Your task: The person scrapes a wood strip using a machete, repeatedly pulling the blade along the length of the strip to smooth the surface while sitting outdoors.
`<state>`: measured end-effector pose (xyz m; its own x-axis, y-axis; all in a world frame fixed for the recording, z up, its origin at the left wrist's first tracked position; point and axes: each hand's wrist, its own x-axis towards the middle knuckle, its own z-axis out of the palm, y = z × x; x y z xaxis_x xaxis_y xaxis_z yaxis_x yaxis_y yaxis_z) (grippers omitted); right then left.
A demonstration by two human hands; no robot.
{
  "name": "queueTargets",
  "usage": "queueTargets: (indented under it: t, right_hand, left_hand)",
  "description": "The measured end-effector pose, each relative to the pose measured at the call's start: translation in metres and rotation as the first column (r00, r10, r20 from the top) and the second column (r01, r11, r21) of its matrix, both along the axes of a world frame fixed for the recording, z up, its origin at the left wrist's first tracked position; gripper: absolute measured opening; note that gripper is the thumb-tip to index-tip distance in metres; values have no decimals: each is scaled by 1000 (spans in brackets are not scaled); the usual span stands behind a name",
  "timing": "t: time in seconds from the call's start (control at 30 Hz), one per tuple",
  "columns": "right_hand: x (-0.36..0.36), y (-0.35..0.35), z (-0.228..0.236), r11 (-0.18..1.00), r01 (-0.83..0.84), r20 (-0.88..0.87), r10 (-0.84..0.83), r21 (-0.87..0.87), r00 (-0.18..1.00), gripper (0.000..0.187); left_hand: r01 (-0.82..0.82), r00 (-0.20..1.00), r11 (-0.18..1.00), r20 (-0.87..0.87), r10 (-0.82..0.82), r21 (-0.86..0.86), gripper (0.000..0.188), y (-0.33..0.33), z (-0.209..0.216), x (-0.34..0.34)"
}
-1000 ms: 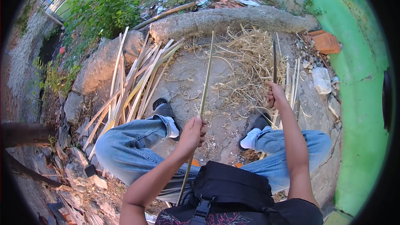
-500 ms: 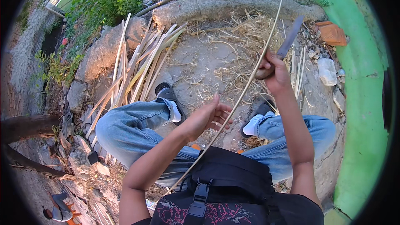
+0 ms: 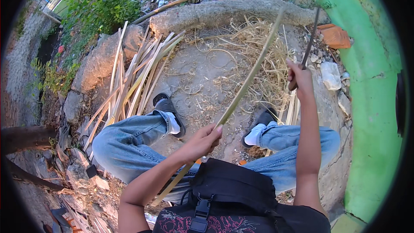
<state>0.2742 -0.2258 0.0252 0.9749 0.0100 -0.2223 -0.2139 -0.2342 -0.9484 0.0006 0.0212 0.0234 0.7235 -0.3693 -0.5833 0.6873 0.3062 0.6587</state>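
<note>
the site is an outdoor yard: green wall (image 3: 371, 116) at right, shrub (image 3: 103, 6) at far left, shavings (image 3: 263, 56) on hard ground (image 3: 183, 64).

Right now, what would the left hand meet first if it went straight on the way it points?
Probably the shavings on the ground, ahead and to the right of the left hand; its height above them is unclear, so it might pass over.

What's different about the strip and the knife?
The strip is pale; the knife is dark. The strip is much longer than the knife. The left hand grips the strip, while the right hand grips the knife. Both look thin here.
</note>
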Motion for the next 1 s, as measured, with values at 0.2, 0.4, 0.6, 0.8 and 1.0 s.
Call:
queueTargets:
  t: [0.2,0.4,0.6,0.8,1.0]
  right_hand:
    - [-95,59,10,759,-480,-16,527,-440,850,41]
    - [-138,85,9,466,-788,-257,769,-403,586,27]
    - [-132,82,-29,332,-764,-334,752,-554,569,29]
    - [-149,82,-43,200,-847,-324,861,-492,391,28]
    - [-123,79,-52,407,-763,-307,741,-502,598,27]
  left_hand:
    - [-250,962,849,223,161,466,18,14,-14,16]
    - [-292,932,863,-81,354,413,11,13,-27,19]
    - [-310,891,904,-242,385,294,21,8,-41,10]
    - [-233,947,829,-74,312,508,20,-3,-49,4]
    - [-186,982,756,114,147,627,19,-18,-34,-9]
